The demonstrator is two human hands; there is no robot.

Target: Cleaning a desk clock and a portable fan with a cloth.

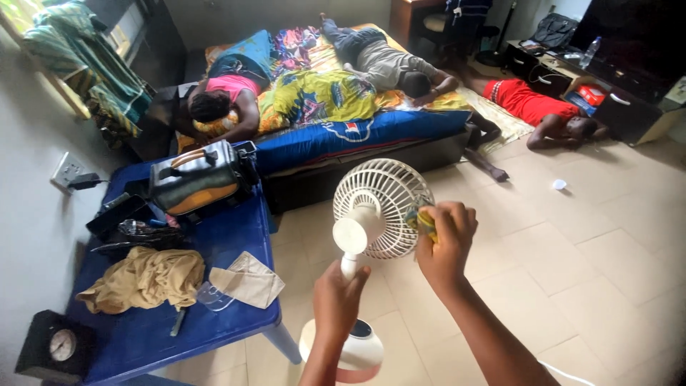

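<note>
My left hand was closed around the smooth white stem of the small fan, which stood up in front of me above the pale tiled floor. My right hand pinched a yellow cloth against the rim of the round ribbed grille. Just left sat one blue plastic table, cluttered: a grey-and-orange bag, one crumpled tan cloth, a folded paper bag. Beyond the fan, two people lay on the bed, a third on a floor mat.
</note>
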